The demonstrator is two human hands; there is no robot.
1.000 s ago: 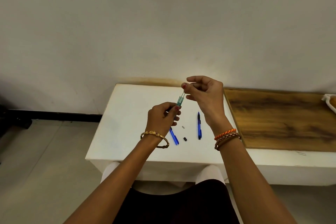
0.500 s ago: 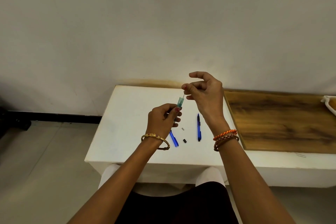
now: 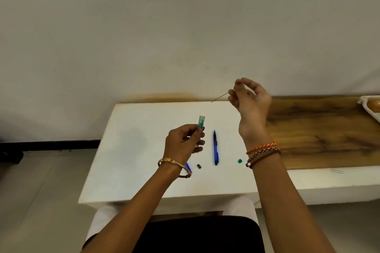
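My left hand [image 3: 184, 142] grips a small green see-through lead case [image 3: 201, 125], held upright above the white table [image 3: 131, 150]. My right hand [image 3: 249, 100] is raised to the right of it and pinches a thin pencil lead [image 3: 219, 97] between thumb and fingertip; the lead points left and down, apart from the case. A blue mechanical pencil [image 3: 215, 148] lies on the table between my arms. A blue pen part [image 3: 187, 167] shows by my left wrist, partly hidden. A small black piece [image 3: 198, 166] and a small green cap [image 3: 239, 161] also lie on the table.
A wooden board [image 3: 320, 129] covers the table's right part. A white dish [image 3: 370, 104] sits at the far right edge. The wall stands close behind the table. My lap is under the table's front edge.
My right hand has pulled a thin lead out of the green case and moved up and to the right with it. The left hand holds the case about where it was. A green cap now shows.
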